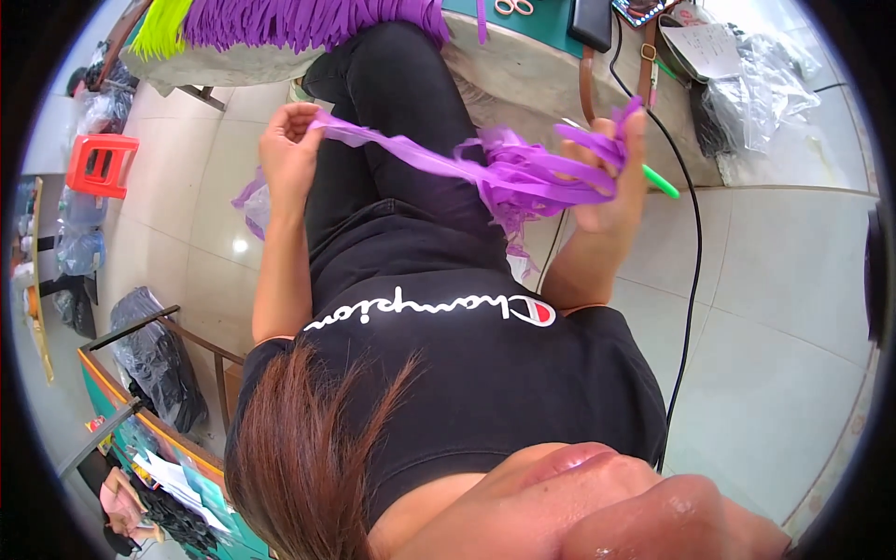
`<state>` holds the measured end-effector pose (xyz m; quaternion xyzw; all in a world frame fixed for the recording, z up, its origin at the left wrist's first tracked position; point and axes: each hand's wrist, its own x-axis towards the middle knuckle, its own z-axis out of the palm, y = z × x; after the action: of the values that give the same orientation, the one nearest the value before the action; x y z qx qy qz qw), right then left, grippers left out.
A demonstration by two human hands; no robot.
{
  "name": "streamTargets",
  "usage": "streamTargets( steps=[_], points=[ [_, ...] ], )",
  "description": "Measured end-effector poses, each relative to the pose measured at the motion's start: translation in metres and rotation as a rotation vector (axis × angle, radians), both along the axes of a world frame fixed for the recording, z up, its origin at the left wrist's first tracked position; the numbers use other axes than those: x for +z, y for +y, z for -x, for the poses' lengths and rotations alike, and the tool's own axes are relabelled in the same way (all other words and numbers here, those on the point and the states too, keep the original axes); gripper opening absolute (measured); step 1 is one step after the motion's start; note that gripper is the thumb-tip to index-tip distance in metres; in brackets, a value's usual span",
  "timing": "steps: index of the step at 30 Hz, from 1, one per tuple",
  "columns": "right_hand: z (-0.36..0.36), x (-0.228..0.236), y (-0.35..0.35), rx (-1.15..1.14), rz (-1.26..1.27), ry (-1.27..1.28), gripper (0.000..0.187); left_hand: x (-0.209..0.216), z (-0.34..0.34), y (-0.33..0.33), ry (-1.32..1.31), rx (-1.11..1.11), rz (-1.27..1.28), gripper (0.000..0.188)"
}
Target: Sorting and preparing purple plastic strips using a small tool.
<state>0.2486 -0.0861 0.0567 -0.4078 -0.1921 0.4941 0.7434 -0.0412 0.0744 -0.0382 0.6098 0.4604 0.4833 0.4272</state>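
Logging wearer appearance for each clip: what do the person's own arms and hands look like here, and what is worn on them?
Both forearms are bare. The left hand and right hand wear no gloves, and no rings, watch or bracelets show. The short sleeves of a black T-shirt end at the upper arms; the shirt has white lettering across the chest.

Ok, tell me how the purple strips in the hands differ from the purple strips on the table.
The held strips stretch in a loose, tangled band between the left hand and right hand; the table strips lie in a flat fringe over the edge. The held bunch is smaller, the table pile wider. Both are the same purple.
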Motion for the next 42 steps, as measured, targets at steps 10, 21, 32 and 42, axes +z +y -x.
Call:
streamTargets(
  steps=[10,21,32,42],
  points=[
    [-0.048,0.022,-0.014,0.255,-0.474,0.025,0.044,-0.045,0.067,0.046,0.010,0.170,0.086,0.020],
    [0.063,0.035,0.072,0.145,-0.239,-0.328,0.047,0.081,-0.032,-0.042,-0.069,-0.880,-0.142,0.101],
    [0.028,-0.022,0.123,0.283,-0.451,-0.861,0.036,0.071,-0.051,-0.038,-0.718,-0.745,0.397,0.023],
    [0.006,-0.199,-0.003,0.196,0.517,-0.764,0.049,0.050,-0.008,-0.007,-1.133,-0.610,0.464,0.027]
  ],
)
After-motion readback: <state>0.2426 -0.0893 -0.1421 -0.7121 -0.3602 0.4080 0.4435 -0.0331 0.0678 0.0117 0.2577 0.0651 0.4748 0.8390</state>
